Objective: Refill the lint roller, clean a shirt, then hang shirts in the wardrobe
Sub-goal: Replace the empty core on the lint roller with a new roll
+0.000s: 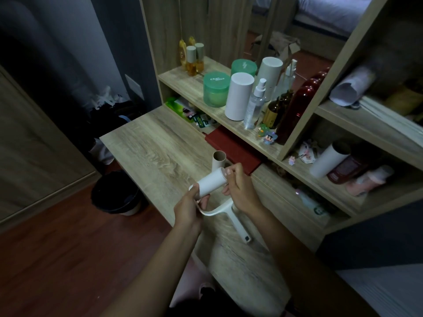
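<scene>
Above the wood-grain tabletop [146, 143], held: smooth white cylindrical refill roll [211, 182], left hand [188, 208] closed round its near end, right hand [239, 187] pinching the far rim. Beneath, white lint roller handle [238, 221]; beyond, bare cardboard tube [219, 159]. Open tabletop leftward.

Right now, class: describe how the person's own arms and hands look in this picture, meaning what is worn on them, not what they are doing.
Both forearms are bare to the bottom edge of the picture; no sleeve shows. The left hand and right hand wear no gloves. No watch, bracelet or ring is visible, though the dim light could hide something small. Fingernails look short and unpainted.
</scene>
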A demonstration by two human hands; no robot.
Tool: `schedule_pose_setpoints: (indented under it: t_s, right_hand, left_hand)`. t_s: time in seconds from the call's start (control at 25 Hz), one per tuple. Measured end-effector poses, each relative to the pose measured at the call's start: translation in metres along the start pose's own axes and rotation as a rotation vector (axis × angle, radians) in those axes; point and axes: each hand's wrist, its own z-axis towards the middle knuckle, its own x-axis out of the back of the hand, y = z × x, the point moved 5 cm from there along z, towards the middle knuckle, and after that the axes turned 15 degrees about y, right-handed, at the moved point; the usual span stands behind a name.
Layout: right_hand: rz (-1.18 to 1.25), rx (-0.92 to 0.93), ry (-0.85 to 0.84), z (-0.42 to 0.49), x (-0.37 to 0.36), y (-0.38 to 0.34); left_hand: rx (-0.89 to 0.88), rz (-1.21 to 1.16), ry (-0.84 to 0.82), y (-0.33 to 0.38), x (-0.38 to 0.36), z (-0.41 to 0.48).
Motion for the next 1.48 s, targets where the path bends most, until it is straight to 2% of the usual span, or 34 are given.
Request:
schedule_pose_setpoints:
  t_s: [0.12, 0.24, 0.44, 0.6, 0.68, 0.76, 1.2, 1.4, 1.48]
  right_hand:
    - [0.010, -0.011, -0.028, -0.002, 0.001, 0.000]
    - [0.030, -0.022, -0.050, -0.004, 0.004, -0.001]
    - [0.023, -0.103, 0.006, 0.002, 0.008, 0.028]
    - [-0.088, -0.185, -0.119, 0.006, -0.016, 0.071]
    - [-0.218, -0.143, -0.165, 0.008, -0.025, 0.084]
    - [-0.297, -0.109, -0.135, 0.011, -0.029, 0.090]
    - [-0.424, 0.044, -0.077, 0.014, -0.040, 0.107]
    - [-0.140, 0.069, 0.227, 0.015, -0.009, 0.067]
    - [0.018, 0.006, 0.116, 0.020, -0.006, 0.048]
  left_hand:
    - [0.095, -0.014, -0.008, -0.005, 0.001, 0.002]
    - [0.118, -0.022, -0.013, -0.007, 0.000, 0.005]
    - [-0.037, -0.099, 0.106, 0.009, 0.008, 0.024]
    - [-0.109, -0.059, 0.111, 0.019, 0.014, 0.032]
    - [-0.149, -0.014, 0.082, 0.021, 0.013, 0.030]
    - [-0.171, 0.006, 0.070, 0.023, 0.011, 0.027]
    - [-0.191, 0.048, 0.066, 0.014, 0.010, 0.027]
    - [-0.181, 0.064, 0.042, 0.013, 0.008, 0.031]
    - [-0.184, 0.091, 0.038, 0.012, 0.008, 0.032]
